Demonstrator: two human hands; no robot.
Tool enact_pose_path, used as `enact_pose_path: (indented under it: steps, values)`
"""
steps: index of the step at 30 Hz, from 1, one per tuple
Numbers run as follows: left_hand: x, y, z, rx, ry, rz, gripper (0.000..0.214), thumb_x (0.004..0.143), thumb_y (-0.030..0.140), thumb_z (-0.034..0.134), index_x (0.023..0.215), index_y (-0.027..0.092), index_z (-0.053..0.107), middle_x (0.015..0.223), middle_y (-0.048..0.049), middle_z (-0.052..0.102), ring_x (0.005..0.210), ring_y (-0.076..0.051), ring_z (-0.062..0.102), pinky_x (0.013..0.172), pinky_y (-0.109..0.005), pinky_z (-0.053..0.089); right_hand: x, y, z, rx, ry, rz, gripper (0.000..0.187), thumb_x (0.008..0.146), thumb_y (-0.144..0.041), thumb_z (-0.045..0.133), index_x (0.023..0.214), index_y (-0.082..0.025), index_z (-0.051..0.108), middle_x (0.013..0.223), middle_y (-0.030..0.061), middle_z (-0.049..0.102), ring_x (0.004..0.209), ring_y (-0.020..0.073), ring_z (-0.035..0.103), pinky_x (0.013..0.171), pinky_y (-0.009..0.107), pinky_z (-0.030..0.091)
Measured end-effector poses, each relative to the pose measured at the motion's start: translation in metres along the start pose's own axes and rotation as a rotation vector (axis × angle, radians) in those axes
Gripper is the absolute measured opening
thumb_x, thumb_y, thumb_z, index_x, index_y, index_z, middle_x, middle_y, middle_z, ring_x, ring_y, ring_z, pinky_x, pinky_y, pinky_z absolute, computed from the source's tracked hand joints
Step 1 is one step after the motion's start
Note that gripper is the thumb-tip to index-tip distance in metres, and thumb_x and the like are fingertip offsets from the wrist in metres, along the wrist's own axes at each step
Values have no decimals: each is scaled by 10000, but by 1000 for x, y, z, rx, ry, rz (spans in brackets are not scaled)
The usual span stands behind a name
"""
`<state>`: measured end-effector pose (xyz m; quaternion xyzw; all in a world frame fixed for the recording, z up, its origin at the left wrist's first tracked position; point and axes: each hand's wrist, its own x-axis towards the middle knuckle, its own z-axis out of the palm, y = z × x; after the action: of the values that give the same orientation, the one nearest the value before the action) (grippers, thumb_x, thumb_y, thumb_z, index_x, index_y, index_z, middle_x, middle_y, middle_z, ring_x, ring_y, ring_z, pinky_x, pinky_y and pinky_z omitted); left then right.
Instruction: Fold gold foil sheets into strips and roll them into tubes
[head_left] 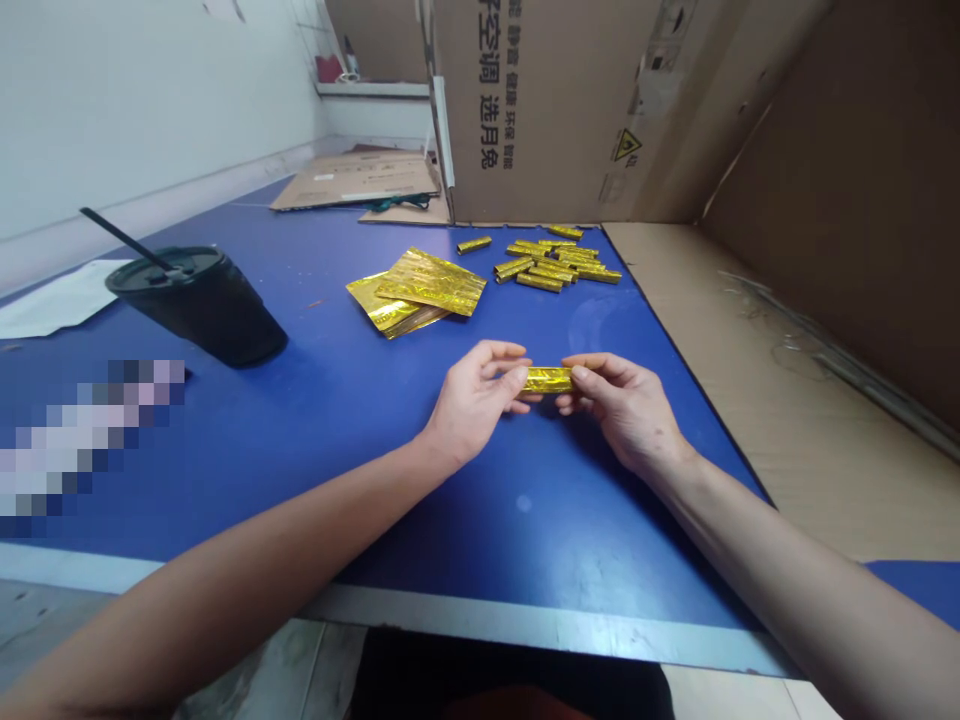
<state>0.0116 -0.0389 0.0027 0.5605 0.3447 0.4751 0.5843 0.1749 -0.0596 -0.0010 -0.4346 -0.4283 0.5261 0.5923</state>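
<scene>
Both hands pinch one small roll of gold foil [547,379] just above the blue table [315,420]. My left hand [476,400] grips the roll's left end with thumb and fingers curled. My right hand [619,400] grips its right end the same way. Behind the hands lies a stack of flat gold foil sheets [420,290]. Farther back, a heap of several finished gold rolls [555,262] lies near the cardboard.
A black lidded cup with a straw [202,300] stands at the left. A white paper [60,295] lies beyond it. Large cardboard boxes [570,100] wall off the back and right. A flat cardboard sheet [750,380] covers the table's right side.
</scene>
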Motion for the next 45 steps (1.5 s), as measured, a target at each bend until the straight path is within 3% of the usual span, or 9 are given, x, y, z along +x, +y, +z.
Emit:
enact_pose_path:
  steps: [3,6,11,17,24,31,35,40,45]
  values:
    - [1,-1,-1,51,52,108,232,688,196,626,869,140,492,990,-57,586,717,-126,638,642,-249,538,0,0,1,5,42,-61,178,628,-242,705,770,-166,631,636,-11,644,499,113,586,537,265,485]
    - [2,-3,-1,59,72,126,216,677,189,636,828,137,492,920,-34,598,707,-110,629,663,-246,538,-1,0,2,-15,40,-123,180,612,-216,715,765,-187,623,644,-27,634,531,107,585,556,249,478]
    - [4,-1,0,21,117,47,192,662,201,650,791,112,540,758,-19,622,655,-112,623,639,-243,540,-5,3,4,-124,25,-187,259,604,-230,721,847,-213,631,770,-21,646,620,113,590,639,268,487]
    - [3,3,1,26,111,-33,171,662,202,638,792,90,633,771,-37,652,651,-105,612,628,-217,526,-9,7,2,-325,-70,-262,190,689,-263,663,869,-207,637,840,13,659,744,147,591,727,306,464]
    - [3,5,-1,29,92,-86,107,676,199,608,716,100,609,702,-38,647,637,-119,618,557,-207,508,-11,8,0,-535,-144,-360,176,769,-281,581,926,-213,627,896,36,637,814,174,579,754,325,450]
    - [3,4,0,41,121,-98,119,692,182,582,638,126,493,627,-28,619,577,-127,622,512,-214,498,-13,9,2,-593,-197,-346,278,777,-277,574,1049,-223,570,991,53,626,889,195,577,808,363,447]
    - [3,5,1,23,127,-125,111,700,164,564,690,140,455,575,-1,592,533,-123,618,469,-191,471,-13,10,2,-600,-207,-342,277,781,-286,569,1051,-223,576,976,53,626,870,197,582,787,362,455]
    - [3,5,0,5,75,-87,256,686,132,558,932,152,491,646,19,598,545,-106,611,479,-184,459,-12,10,0,-564,-196,-304,276,779,-316,573,1035,-215,586,913,49,645,813,185,597,747,346,466]
    - [2,2,-2,63,7,-67,179,697,213,596,846,116,578,687,-27,623,610,-117,610,530,-206,467,-11,6,2,-461,-135,-236,252,766,-347,578,969,-203,618,772,22,653,688,159,603,673,312,475]
